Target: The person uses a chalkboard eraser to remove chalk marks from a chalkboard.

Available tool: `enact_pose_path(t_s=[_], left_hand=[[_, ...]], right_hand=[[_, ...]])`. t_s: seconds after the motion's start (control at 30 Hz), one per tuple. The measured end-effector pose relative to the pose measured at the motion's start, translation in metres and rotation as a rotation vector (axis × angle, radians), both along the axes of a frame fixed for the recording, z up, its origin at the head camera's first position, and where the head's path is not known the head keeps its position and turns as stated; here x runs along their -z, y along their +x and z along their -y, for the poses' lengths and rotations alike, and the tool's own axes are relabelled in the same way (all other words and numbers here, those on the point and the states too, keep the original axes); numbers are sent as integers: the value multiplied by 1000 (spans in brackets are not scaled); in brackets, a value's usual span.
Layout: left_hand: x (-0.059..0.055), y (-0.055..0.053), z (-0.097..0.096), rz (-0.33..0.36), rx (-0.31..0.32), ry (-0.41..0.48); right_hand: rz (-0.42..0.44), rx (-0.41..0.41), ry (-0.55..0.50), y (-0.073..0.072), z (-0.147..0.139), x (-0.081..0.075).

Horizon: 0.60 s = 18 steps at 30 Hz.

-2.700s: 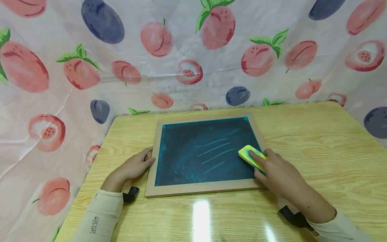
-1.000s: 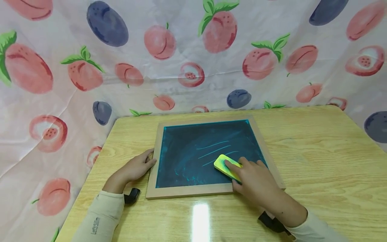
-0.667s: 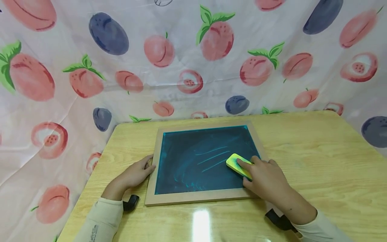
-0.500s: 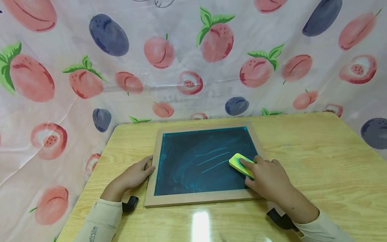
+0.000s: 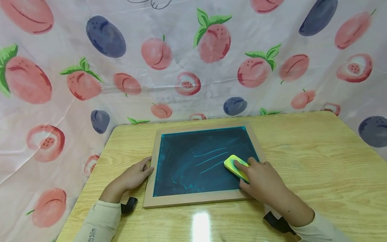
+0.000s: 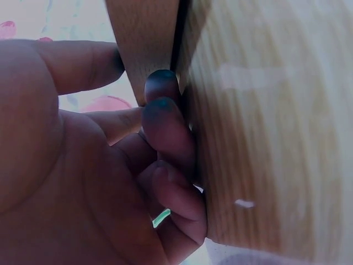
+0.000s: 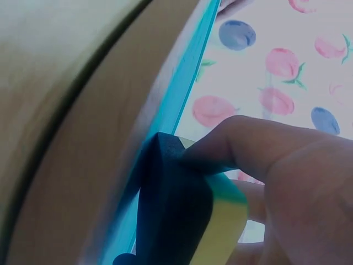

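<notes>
A wood-framed chalkboard (image 5: 202,144) lies flat on the table, with several pale blue chalk strokes in its middle and smudges at the lower left. My left hand (image 5: 130,176) holds the frame's left edge; in the left wrist view its thumb (image 6: 88,66) meets the wooden frame (image 6: 146,33) and curled fingers lie against the side. My right hand (image 5: 263,178) grips a yellow chalkboard eraser (image 5: 232,164), stained blue on top, over the lower right of the board. The right wrist view shows the eraser's dark pad (image 7: 171,204) against the board, its far end out of frame.
The light wooden table (image 5: 311,151) extends right of the board and toward the front. A fruit-print cloth (image 5: 187,43) hangs behind and along the left side. Black straps (image 5: 129,205) are on both wrists.
My right hand swept the eraser left and back right across the board's lower part, then slightly left again. The lowest chalk stroke has vanished. My left hand stays at the frame.
</notes>
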<state>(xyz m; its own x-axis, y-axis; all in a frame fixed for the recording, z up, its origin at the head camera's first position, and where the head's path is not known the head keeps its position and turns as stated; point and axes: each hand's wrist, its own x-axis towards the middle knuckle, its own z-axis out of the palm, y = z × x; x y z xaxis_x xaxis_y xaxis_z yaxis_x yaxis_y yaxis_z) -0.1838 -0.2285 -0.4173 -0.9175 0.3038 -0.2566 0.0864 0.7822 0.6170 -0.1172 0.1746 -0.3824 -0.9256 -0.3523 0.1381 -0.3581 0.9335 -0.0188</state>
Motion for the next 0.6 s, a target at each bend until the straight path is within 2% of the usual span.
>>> enact_pose_path(t_s=[0.2,0.33,0.47,0.6], left_hand=[[-1,1,0,0,-1,-3],[-1,1,0,0,-1,-5],[-2,1,0,0,4,1],[-2,2,0,-3,5,2]], right_hand=[[16,-57,21,8,14,3],[59,-95,19,16,25,4],[110,-102,2,21,33,5],[114,-90,4,24,35,4]])
